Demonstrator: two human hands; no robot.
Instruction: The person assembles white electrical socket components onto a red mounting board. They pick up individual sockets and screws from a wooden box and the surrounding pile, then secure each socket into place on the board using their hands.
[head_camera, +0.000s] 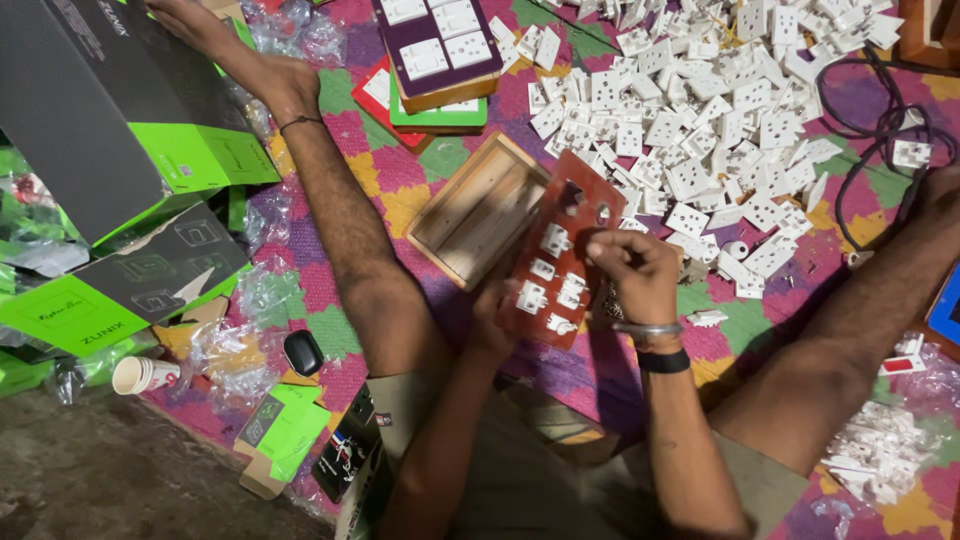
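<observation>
I see the red panel (560, 250) held tilted above the mat (380, 165), just beside the wooden box (478, 210). White switches (545, 270) sit in its cutouts. My left hand (490, 320) grips its lower edge from beneath, fingers mostly hidden. My right hand (632, 268) is curled, fingertips pinched at the panel's right edge; I cannot tell what they pinch. A pile of white sockets (700, 120) lies beyond. Green cartons (130, 200) stand well left.
</observation>
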